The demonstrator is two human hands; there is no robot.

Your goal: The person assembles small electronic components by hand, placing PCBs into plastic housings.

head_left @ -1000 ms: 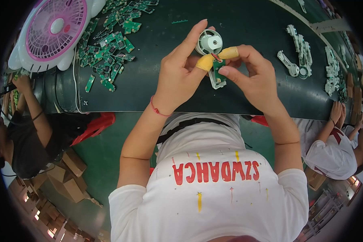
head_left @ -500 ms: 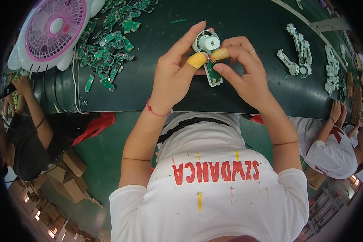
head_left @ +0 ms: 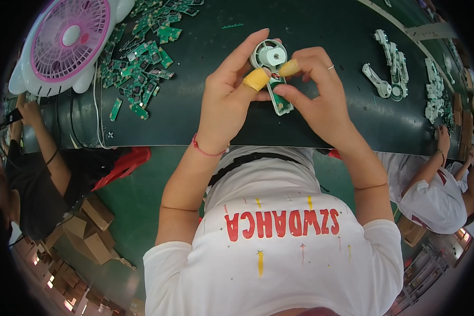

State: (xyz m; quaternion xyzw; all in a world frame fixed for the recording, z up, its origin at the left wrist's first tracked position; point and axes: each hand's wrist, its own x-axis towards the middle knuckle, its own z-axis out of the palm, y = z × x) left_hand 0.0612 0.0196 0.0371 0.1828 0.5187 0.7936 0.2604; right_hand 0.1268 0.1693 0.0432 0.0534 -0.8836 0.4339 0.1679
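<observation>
My left hand point(head_left: 229, 92) is closed around a white plastic fan housing point(head_left: 284, 111), holding it above the table. At its top is a round part with a motor point(head_left: 274, 56), and a green circuit board point(head_left: 279, 97) lies in its narrow handle. Over the housing's right side, my right hand point(head_left: 316, 87) has its fingers bent, the thumb at the board and the index finger near the motor. Short wires point(head_left: 275, 77) show between motor and board, partly hidden by fingers. Yellow tape wraps my left thumb and right index finger. What the right fingertips grip is hidden.
Loose green circuit boards point(head_left: 142, 68) lie piled left on the dark table point(head_left: 195, 126). A pink and white fan point(head_left: 71, 37) stands at far left. White fan housings point(head_left: 397, 73) lie to the right, more beyond. Co-workers sit either side; cardboard boxes point(head_left: 89, 237) are on the floor.
My right index finger has lifted slightly away from the wires and its thumb has shifted a little. The housing has tilted slightly. My left hand keeps its hold.
</observation>
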